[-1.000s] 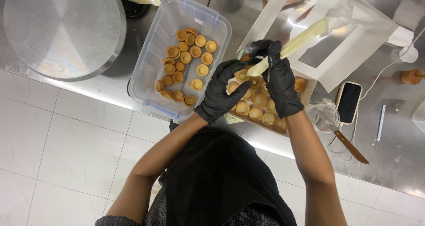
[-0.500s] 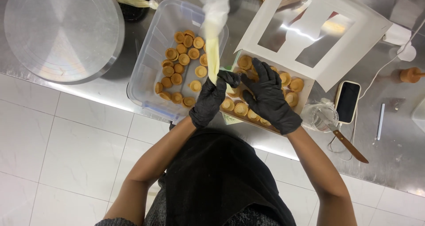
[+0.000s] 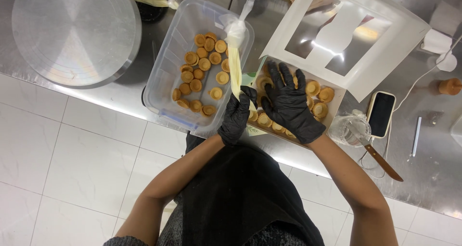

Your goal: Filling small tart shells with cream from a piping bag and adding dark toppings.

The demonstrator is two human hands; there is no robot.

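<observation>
Your black-gloved left hand (image 3: 237,115) closes its grip around a clear plastic piping bag of pale yellow cream (image 3: 235,68), held upright between the clear plastic tub of small round tart shells (image 3: 166,68) and the white windowed cardboard box (image 3: 337,99). Your gloved right hand (image 3: 288,104) hovers, fingers spread and empty, over the box's shells on the steel tabletop (image 3: 433,149).

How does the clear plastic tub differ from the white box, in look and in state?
The clear plastic tub is see-through and has no lid on; the white box is opaque, its windowed lid raised. In the tub the tart shells lie loosely scattered; in the box they sit packed close. Both rest on the steel counter and hold tart shells.
</observation>
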